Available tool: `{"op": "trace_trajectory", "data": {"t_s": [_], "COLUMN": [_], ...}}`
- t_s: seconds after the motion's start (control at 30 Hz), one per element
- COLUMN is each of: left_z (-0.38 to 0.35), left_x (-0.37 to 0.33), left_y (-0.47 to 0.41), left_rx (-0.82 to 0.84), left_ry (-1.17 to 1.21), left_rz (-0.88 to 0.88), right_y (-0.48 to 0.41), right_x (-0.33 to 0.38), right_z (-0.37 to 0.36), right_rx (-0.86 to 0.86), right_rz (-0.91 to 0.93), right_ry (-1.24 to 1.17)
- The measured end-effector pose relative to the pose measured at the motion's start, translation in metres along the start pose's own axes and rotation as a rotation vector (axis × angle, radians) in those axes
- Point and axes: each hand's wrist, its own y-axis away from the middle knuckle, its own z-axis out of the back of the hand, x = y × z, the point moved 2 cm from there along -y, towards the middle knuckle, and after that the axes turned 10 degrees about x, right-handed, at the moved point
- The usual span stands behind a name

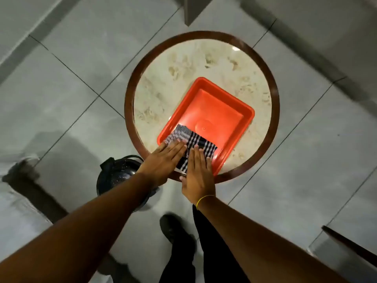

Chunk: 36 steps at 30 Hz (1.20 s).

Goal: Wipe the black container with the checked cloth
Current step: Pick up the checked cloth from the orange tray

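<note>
Round marble-topped desk [204, 58] with dark wooden rim; bare top beyond and to both sides of the hands. Orange tray [214, 111] near the desk's front edge, checked cloth [195, 142] draped over its near rim. Left hand [163, 162] and right hand [199, 176] flat, fingers extended together, pressing the cloth. Black container [118, 172] on the tiled floor [61, 78], under the left forearm.
</note>
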Motion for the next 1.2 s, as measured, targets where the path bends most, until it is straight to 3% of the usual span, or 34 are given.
{"op": "trace_trajectory", "data": {"t_s": [0.5, 0.8, 0.97, 1.2], "left_z": [0.006, 0.030, 0.052, 0.080], "left_x": [0.023, 0.020, 0.025, 0.050], "left_y": [-0.027, -0.020, -0.006, 0.050], "left_rx": [-0.004, 0.037, -0.005, -0.181], "left_ry": [0.023, 0.005, -0.019, 0.022], "left_rz": [-0.145, -0.128, -0.122, 0.050], "right_y": [-0.023, -0.032, -0.036, -0.030], "right_x": [-0.022, -0.023, -0.015, 0.032], "right_z": [0.004, 0.045, 0.079, 0.138], "right_rx": [0.035, 0.096, 0.045, -0.095], "right_rz": [0.186, 0.214, 0.238, 0.336], "right_ry": [-0.208, -0.244, -0.157, 0.091]}}
